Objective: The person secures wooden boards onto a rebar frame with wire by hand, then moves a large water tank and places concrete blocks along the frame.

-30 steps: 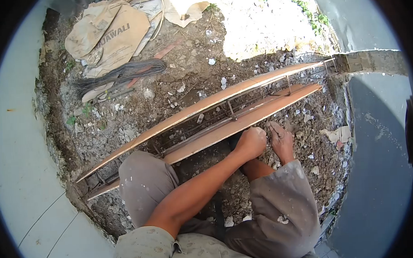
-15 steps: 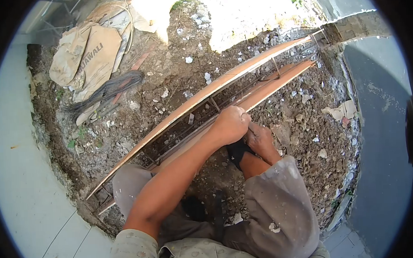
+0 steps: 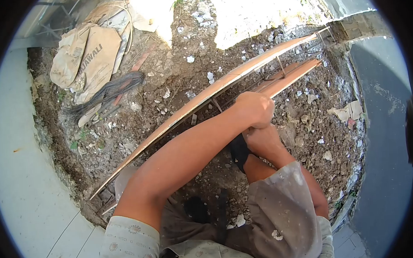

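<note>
Nearer board (image 3: 292,77) lies partly behind the left hand (image 3: 257,109), bunched together with the right hand (image 3: 263,139), their grip hidden.

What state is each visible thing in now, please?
Left hand, fingers curled, any grip hidden
Right hand, close to the left, fingers mostly hidden
Far board, slanted, mostly uncovered
Near board, partly hidden by left arm
Wire bundle, loosely bunched
Paper sack, flattened, creased
Paper scrap, ragged-edged
Trousers, pale-spotted

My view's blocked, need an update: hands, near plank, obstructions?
Left hand, right hand together by near wooden plank; grips unclear. Plank partly hidden behind left forearm. Black-clad foot close beside right hand.
</note>
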{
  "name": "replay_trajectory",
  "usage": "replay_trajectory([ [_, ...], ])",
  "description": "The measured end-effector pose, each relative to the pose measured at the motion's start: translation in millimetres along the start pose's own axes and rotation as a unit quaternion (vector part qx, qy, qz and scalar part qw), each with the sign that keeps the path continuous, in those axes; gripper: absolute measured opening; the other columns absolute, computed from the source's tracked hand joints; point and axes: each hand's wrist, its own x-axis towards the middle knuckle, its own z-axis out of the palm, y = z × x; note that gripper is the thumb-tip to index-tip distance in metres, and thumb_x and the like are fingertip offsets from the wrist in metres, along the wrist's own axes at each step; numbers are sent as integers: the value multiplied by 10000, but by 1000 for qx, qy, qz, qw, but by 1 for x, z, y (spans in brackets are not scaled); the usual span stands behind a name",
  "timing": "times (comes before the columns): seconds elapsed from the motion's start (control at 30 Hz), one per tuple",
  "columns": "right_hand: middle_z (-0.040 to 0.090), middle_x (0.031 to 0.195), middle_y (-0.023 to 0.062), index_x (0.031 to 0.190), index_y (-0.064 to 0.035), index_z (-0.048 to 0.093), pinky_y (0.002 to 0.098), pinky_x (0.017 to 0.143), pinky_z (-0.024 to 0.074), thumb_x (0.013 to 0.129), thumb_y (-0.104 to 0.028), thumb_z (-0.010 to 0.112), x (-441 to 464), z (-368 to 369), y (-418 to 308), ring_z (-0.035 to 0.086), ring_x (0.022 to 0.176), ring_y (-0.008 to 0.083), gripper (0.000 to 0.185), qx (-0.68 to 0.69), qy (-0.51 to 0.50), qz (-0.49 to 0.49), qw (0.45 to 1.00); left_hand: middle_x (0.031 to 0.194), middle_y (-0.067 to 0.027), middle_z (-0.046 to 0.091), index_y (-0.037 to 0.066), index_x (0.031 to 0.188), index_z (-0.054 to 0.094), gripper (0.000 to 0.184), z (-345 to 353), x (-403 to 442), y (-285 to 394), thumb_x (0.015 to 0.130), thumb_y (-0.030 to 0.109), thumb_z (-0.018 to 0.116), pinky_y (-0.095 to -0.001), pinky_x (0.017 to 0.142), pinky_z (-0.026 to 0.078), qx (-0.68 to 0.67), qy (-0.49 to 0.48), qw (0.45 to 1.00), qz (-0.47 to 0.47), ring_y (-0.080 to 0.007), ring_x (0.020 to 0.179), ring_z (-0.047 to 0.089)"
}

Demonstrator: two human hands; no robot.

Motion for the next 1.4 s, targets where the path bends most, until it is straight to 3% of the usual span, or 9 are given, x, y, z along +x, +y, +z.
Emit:
replay_trajectory([
  [0.17,609,1042,121,968,-28,626,452,849,473,780,-126,572,-2,-6,12,617,953,269,219,-157,115,-203,960,987,-110,720,44,958,731,291,-12,29,-16,752,157,561,-402,751,560,87,-58,991,88,-267,924,695],
  [0.27,550,1145,98,1129,-65,627,425,846,440,759,-83,561,-2,-10,8,552,1013,282,376,-149,75,-145,975,932,-110,723,45,938,732,270,-24,26,-7,743,161,585,-409,720,562,86,-46,994,43,-258,868,703],
  [0.43,525,958,111,1028,-31,618,422,805,437,748,-57,571,2,-1,11,537,901,288,286,-83,109,-124,983,817,-180,674,40,839,707,184,-44,13,-11,780,151,573,-425,665,541,21,13,999,47,-344,760,668],
  [0.5,509,918,113,996,-31,618,419,794,436,743,-50,574,-3,12,14,524,885,289,257,-38,118,-106,987,829,-180,648,38,879,695,173,-25,22,-38,817,120,555,-422,686,525,-30,195,971,135,-356,766,647],
  [0.57,494,895,111,993,-40,620,404,756,433,723,-29,582,-2,20,19,513,855,287,273,18,162,-97,982,951,-192,619,19,970,662,184,-28,-10,-46,867,96,530,-407,816,493,-102,399,911,12,-348,920,614],
  [0.73,485,866,93,999,-45,623,376,730,431,714,-13,586,2,4,8,509,844,279,290,-11,176,-151,973,1029,-181,608,6,1065,650,240,9,-20,-72,859,17,529,-408,900,459,-256,427,867,7,-340,978,577],
  [0.87,482,848,86,996,-49,621,378,716,425,721,-21,594,5,5,8,510,844,274,277,11,159,-142,977,1024,-158,627,-3,1092,652,229,15,-45,-81,898,92,577,-373,852,477,-23,512,857,45,-318,912,599],
  [1.13,505,714,85,968,-67,607,392,625,440,822,-64,632,-8,3,23,544,683,282,149,12,194,-109,975,942,-183,662,27,1085,684,341,33,-61,-54,890,302,635,-416,737,514,-144,252,956,-45,-364,833,638],
  [1.4,619,660,160,970,-101,583,478,515,475,920,-150,591,-18,30,18,614,583,384,70,151,201,50,967,893,-146,666,26,1056,694,232,39,-65,-50,939,188,575,-376,743,514,-345,222,912,2,-285,795,651],
])
